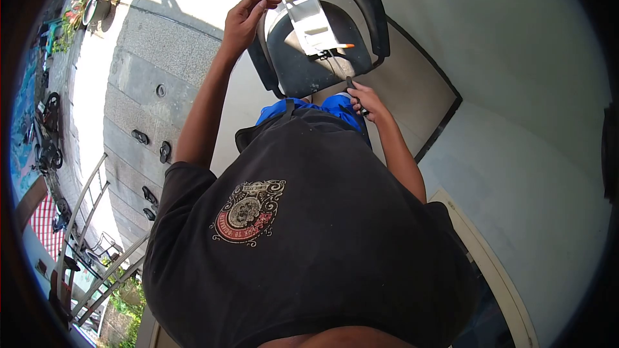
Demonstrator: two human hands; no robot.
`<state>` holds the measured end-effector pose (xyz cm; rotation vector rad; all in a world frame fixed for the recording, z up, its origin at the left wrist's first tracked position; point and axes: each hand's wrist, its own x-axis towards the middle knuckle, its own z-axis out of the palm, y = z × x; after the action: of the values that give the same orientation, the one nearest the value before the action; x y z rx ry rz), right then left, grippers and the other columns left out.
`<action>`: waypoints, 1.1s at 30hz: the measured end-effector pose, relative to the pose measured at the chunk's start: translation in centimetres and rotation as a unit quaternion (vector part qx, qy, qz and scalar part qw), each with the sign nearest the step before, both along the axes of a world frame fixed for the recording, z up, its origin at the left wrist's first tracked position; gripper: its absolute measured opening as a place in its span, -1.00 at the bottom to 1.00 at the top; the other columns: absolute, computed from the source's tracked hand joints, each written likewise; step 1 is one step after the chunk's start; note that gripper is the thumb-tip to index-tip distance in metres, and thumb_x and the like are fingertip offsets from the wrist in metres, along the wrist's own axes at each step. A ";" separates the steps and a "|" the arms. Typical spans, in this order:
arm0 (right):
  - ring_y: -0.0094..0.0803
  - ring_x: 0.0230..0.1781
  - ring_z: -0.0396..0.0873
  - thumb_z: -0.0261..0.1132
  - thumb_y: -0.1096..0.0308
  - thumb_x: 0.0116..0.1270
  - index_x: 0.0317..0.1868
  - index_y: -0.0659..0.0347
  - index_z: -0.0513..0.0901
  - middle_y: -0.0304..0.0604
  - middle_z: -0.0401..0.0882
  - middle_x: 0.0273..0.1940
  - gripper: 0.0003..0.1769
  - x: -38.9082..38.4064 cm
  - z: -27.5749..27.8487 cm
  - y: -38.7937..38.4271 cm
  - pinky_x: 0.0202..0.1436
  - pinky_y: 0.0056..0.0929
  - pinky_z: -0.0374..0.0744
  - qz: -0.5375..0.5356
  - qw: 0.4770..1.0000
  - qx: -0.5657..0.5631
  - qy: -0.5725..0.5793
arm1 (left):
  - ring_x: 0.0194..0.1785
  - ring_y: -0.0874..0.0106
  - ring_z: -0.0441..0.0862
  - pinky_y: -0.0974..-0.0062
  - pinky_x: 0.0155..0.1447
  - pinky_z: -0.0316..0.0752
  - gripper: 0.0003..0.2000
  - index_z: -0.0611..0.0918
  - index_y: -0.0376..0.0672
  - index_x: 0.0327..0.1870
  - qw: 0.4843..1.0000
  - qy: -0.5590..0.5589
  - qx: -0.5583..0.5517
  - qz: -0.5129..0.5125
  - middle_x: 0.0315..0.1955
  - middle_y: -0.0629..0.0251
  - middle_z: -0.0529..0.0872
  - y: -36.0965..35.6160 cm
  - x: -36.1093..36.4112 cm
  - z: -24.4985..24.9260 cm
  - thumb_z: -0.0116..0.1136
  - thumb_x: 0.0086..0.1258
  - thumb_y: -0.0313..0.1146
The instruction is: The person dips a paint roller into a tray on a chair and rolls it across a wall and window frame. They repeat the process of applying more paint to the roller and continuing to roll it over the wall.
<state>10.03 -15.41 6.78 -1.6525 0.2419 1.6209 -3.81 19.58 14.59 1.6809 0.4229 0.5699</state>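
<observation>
We have the chair (351,22) ahead of us, with the white box (315,20) on its seat. Our left hand (244,22) is by the box's far left corner, fingers loosely bent; we cannot tell whether they touch it. Our right hand (367,100), nearer us, wraps its fingers around a dark tool (350,82), whose thin shaft points toward the box's near end. An orange tip (349,46) juts out right there. We'd do best to brace the box and guide the shaft gently.
</observation>
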 end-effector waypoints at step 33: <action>-0.22 -0.47 0.68 0.24 0.22 0.34 0.32 0.24 0.45 0.06 0.63 -0.44 -0.43 -0.8 -1.3 2.4 -0.38 -0.27 0.60 0.160 0.933 0.034 -0.320 | -0.03 0.42 0.67 0.48 0.13 0.49 -0.73 0.56 -0.32 0.11 0.984 0.100 -0.127 0.072 -0.09 0.16 0.75 -2.6 -4.1 -0.5 -0.04 0.54 -0.36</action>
<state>9.21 -13.00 5.52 -2.1420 -0.4303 1.1945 -7.94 17.00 14.12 1.4745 0.7367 0.4330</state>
